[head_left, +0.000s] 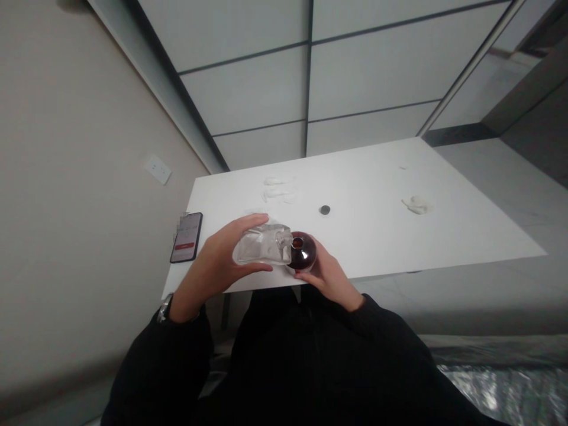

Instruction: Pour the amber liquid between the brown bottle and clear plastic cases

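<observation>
Black sleeves fill the bottom of the view. From them the left hand grips a flat clear bottle between spread fingers and thumb, tipped on its side with the neck pointing right. The right hand curls closed around a round dark-red glass bottle, whose mouth sits just beside that neck; whether they touch is hard to tell. Both hands are over the near edge of a white table. A wristwatch shows at the left wrist, partly hidden by the cuff. At 9 o'clock lies a phone with a red button, its small writing unreadable. At 12 o'clock are a small dark disc and white crumpled wads, with another white wad at 2 o'clock.
</observation>
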Action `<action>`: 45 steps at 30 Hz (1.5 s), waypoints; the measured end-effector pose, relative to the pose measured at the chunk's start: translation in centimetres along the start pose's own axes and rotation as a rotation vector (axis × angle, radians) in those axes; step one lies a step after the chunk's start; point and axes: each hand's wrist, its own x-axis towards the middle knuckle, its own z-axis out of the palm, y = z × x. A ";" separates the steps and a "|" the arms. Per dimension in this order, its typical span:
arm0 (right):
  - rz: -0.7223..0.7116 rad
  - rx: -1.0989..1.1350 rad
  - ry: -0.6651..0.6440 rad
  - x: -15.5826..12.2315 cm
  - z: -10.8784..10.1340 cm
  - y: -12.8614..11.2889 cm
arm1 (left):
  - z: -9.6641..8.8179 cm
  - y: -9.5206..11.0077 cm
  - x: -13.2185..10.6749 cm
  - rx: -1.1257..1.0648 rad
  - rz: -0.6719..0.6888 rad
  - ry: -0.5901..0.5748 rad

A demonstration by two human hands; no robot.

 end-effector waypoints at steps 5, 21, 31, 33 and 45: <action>0.003 0.005 -0.001 -0.1 0.0 0.0 | -0.3 0.2 0.3 0.026 0.011 -0.035; 0.032 0.014 0.004 -0.1 0.2 0.2 | -1.6 0.8 1.2 0.149 0.110 -0.108; 0.013 -0.001 0.004 -0.1 0.1 0.3 | -2.2 1.0 1.5 0.198 0.091 -0.175; 0.006 0.004 0.004 0.0 0.1 0.2 | -2.3 1.0 1.5 0.204 0.102 -0.179; 0.014 0.027 0.006 0.0 0.1 0.2 | -2.7 1.3 1.8 0.238 0.141 -0.191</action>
